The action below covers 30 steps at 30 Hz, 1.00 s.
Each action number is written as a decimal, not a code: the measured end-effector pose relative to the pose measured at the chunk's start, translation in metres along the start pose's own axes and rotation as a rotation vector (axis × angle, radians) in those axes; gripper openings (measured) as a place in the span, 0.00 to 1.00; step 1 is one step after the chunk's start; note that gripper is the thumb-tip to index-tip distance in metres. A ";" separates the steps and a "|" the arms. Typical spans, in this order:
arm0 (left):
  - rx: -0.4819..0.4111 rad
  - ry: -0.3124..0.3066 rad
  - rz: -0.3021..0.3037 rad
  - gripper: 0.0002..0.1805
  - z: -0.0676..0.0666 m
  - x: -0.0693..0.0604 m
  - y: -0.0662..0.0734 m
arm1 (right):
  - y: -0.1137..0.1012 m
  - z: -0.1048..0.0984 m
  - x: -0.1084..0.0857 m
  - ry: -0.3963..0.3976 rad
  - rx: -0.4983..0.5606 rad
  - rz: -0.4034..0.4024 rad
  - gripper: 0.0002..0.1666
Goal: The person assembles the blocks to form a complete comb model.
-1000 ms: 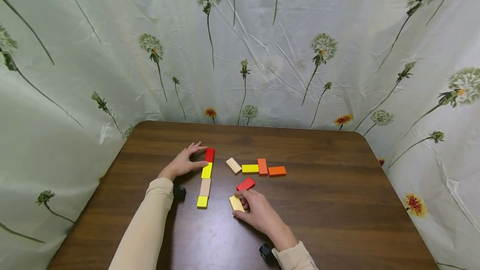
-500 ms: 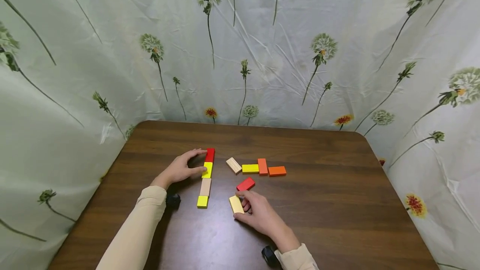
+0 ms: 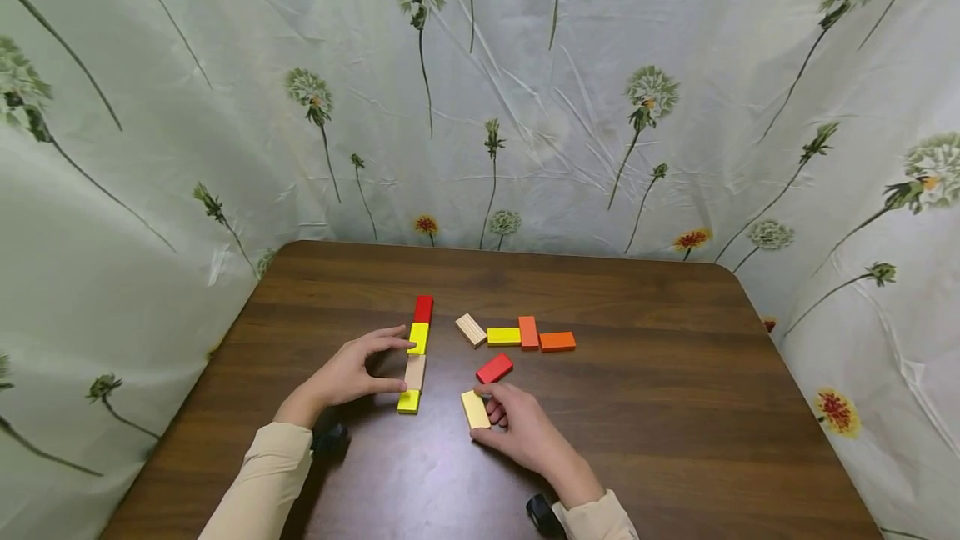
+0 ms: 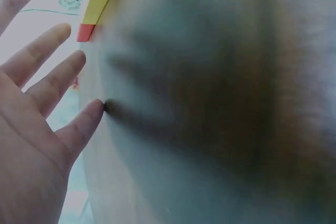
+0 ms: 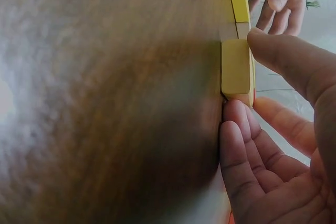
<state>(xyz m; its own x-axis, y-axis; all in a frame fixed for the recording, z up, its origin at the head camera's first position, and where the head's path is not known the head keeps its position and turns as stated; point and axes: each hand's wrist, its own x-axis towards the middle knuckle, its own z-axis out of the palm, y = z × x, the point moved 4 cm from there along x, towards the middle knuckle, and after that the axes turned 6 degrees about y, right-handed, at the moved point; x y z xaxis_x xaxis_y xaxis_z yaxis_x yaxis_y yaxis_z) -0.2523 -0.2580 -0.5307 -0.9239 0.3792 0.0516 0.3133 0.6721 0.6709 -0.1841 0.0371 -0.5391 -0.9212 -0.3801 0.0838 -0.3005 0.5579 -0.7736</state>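
A row of blocks runs away from me in the head view: a yellow block (image 3: 408,403) at the near end, a beige block (image 3: 415,372), another yellow block (image 3: 417,342) and a red block (image 3: 423,309) at the far end. Over the left side of this row is my left hand (image 3: 341,377), fingers spread; whether its tips touch the blocks I cannot tell. My right hand (image 3: 521,430) pinches a pale yellow block (image 3: 474,410) by its ends, to the right of the row. The right wrist view shows that pale block between thumb and fingers, low at the tabletop.
Beyond the right hand lies a red block (image 3: 495,368). Farther back are a ribbed wooden block (image 3: 471,330), a yellow block (image 3: 503,337), an orange-red block (image 3: 528,333) and an orange block (image 3: 557,342). A flowered curtain (image 3: 525,107) surrounds the wooden table (image 3: 675,407).
My left hand has come back along the row toward me, from the red block to the nearer blocks. The right hand keeps its pinch on the pale yellow block, almost still.
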 end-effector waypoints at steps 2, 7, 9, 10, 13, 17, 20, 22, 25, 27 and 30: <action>0.012 -0.013 0.002 0.35 0.003 -0.007 0.002 | 0.001 0.000 -0.001 0.004 -0.003 -0.005 0.32; 0.054 -0.041 0.010 0.36 0.011 -0.019 0.005 | 0.004 0.001 -0.001 0.001 -0.023 -0.007 0.34; 0.066 -0.046 0.014 0.36 0.013 -0.021 0.006 | 0.004 0.000 -0.001 -0.009 -0.032 -0.009 0.36; 0.074 -0.048 0.017 0.37 0.015 -0.022 0.005 | 0.004 0.000 0.000 -0.017 -0.035 -0.007 0.37; 0.090 -0.054 0.024 0.37 0.016 -0.024 0.004 | 0.003 0.000 0.001 -0.045 -0.039 -0.004 0.39; 0.098 -0.053 0.022 0.37 0.017 -0.025 0.003 | 0.000 0.001 0.001 -0.063 -0.037 -0.006 0.39; 0.097 -0.051 0.010 0.37 0.017 -0.026 0.002 | -0.002 0.005 0.001 -0.071 -0.027 -0.008 0.37; 0.099 -0.048 0.011 0.37 0.018 -0.026 0.002 | -0.004 0.007 0.001 -0.081 -0.020 0.000 0.36; 0.099 -0.046 0.021 0.36 0.017 -0.026 0.003 | -0.007 0.011 0.001 -0.109 -0.011 0.031 0.35; 0.099 -0.043 0.032 0.36 0.017 -0.027 0.003 | -0.009 0.013 0.001 -0.124 -0.009 0.048 0.35; 0.095 -0.034 0.043 0.36 0.017 -0.027 0.003 | -0.011 0.016 0.001 -0.140 -0.010 0.053 0.35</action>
<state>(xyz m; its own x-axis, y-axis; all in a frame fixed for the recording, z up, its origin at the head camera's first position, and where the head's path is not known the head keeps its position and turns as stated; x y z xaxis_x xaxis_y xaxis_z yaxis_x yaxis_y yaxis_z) -0.2231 -0.2552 -0.5426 -0.9017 0.4292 0.0532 0.3736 0.7111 0.5957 -0.1776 0.0186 -0.5408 -0.8926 -0.4485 -0.0463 -0.2550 0.5869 -0.7685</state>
